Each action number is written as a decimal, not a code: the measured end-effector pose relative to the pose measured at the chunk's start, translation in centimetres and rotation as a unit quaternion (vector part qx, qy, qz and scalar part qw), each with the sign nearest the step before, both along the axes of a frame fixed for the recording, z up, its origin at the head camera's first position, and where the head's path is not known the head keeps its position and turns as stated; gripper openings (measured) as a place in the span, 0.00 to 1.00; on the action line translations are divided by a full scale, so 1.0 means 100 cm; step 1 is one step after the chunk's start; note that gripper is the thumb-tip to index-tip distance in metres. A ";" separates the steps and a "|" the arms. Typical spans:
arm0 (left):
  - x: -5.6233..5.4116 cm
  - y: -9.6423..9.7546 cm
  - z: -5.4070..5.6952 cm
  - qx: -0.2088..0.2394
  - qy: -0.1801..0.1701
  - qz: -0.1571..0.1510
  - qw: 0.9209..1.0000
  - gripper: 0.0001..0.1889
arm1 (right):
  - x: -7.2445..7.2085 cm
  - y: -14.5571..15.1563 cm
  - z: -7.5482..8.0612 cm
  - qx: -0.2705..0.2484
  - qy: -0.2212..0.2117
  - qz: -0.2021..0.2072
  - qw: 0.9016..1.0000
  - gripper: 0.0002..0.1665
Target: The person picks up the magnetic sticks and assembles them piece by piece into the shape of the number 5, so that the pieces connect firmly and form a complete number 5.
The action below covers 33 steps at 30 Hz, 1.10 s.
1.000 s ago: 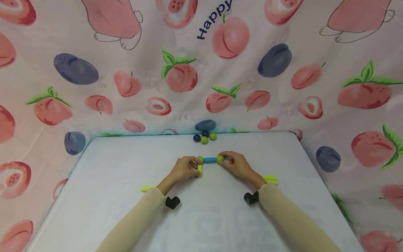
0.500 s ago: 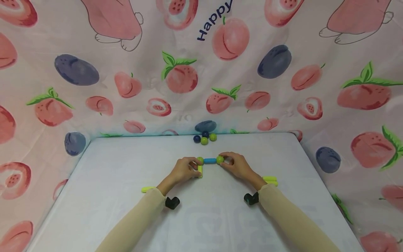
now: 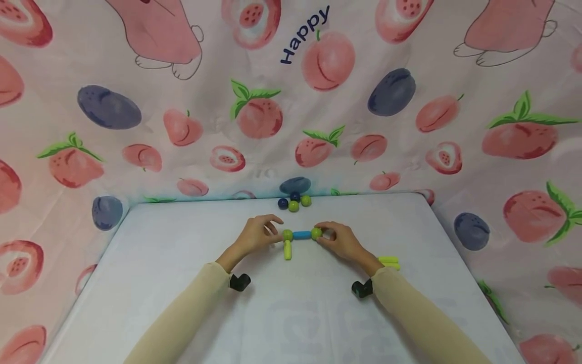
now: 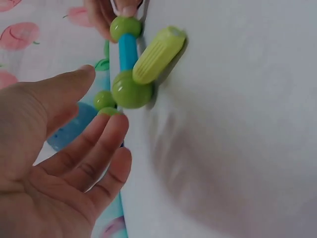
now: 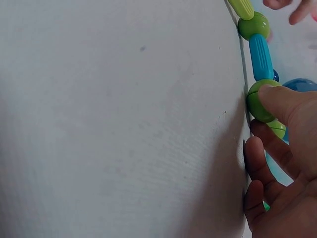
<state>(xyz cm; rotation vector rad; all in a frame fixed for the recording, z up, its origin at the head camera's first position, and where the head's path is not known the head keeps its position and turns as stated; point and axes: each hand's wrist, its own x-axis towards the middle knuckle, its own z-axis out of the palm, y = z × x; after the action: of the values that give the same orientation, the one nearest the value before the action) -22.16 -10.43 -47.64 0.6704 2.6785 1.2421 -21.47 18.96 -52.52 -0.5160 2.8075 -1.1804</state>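
Note:
A small piece of magnetic-looking balls and sticks lies on the table: a green ball (image 3: 287, 235) at its left corner, a blue stick (image 3: 301, 235), and another green ball (image 5: 254, 104) at the right end. From the left ball a yellow-green stick (image 3: 287, 250) points toward the near side. My right hand (image 3: 342, 240) pinches the right ball between thumb and finger. The left hand (image 3: 255, 234) is just left of the corner ball, fingers spread and holding nothing; in the left wrist view its thumb stands apart from the fingertips.
Behind the piece, near the table's back edge, sit two green balls (image 3: 293, 206) and two dark blue balls (image 3: 283, 203). Yellow-green sticks (image 3: 388, 261) lie beside the right wrist. A fruit-print cloth (image 3: 191, 167) hangs behind the white table (image 3: 173, 242).
My left hand has let go of the corner ball and the yellow-green stick and moved slightly left, fingers spreading. The right hand keeps its pinch. The head view has shifted slightly.

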 end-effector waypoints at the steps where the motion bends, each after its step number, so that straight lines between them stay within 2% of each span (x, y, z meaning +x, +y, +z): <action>1: -0.003 -0.001 0.001 -0.003 0.009 0.005 1.000 0.22 | 0.000 0.000 0.000 0.000 0.000 0.000 1.000 0.24; 6: -0.015 -0.002 0.003 -0.006 0.045 0.021 0.999 0.24 | 0.000 0.000 -0.001 0.001 0.002 0.001 1.000 0.23; 13: -0.029 -0.002 0.002 -0.016 0.058 0.019 0.998 0.29 | 0.001 0.000 -0.001 0.005 -0.002 0.005 1.000 0.24; 18: -0.043 -0.001 0.000 -0.023 0.071 0.018 0.997 0.29 | 0.000 0.001 -0.001 0.002 0.000 0.002 1.000 0.24; 25: -0.062 -0.001 -0.008 -0.050 0.051 0.030 0.997 0.28 | 0.000 0.001 -0.002 0.001 0.009 0.008 1.000 0.23; 33: -0.078 0.005 -0.020 -0.057 0.053 0.033 0.996 0.25 | 0.000 0.001 0.001 0.000 0.006 0.007 1.000 0.24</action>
<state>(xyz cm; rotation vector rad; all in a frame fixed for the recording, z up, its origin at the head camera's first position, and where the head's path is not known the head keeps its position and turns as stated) -29.92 -9.96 -49.64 0.6549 2.8547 1.0871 -21.48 19.07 -52.45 -0.5435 2.8082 -1.1782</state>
